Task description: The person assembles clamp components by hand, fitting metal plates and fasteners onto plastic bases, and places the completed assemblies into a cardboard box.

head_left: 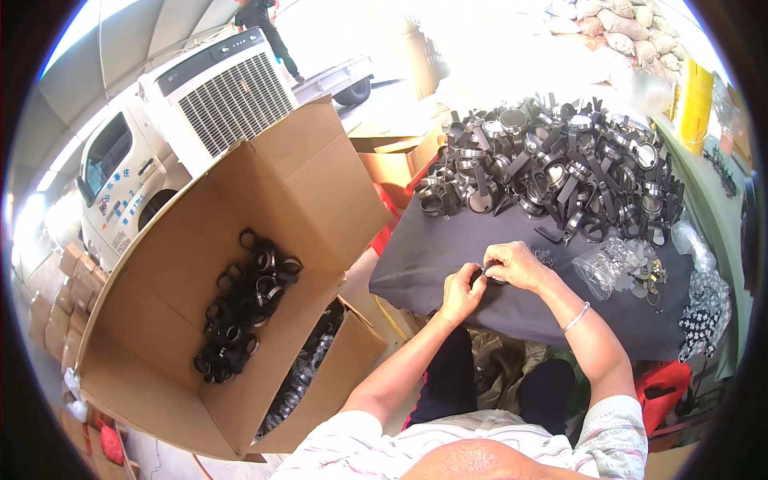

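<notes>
Over the front part of the dark cloth-covered table [416, 268], my left hand [462, 294] and my right hand [520, 266] meet. Both are closed on a small black part [482, 274], mostly hidden by the fingers; it resembles the black pieces piled beyond. That large heap of black-handled metal rings [552, 160] covers the table's far side. Just right of my right hand lie a small pile of tiny metal bits [544, 257] and a clear plastic bag [600, 268] beside loose flat metal pieces [640, 268].
To my left stands a big open cardboard box [168, 320] with several black ring parts [256, 296] inside. A second carton [352, 352] beside it holds more parts. Patterned cloth [706, 312] hangs at the table's right. A white truck [120, 176], an air cooler [232, 96] and a person [268, 32] are behind.
</notes>
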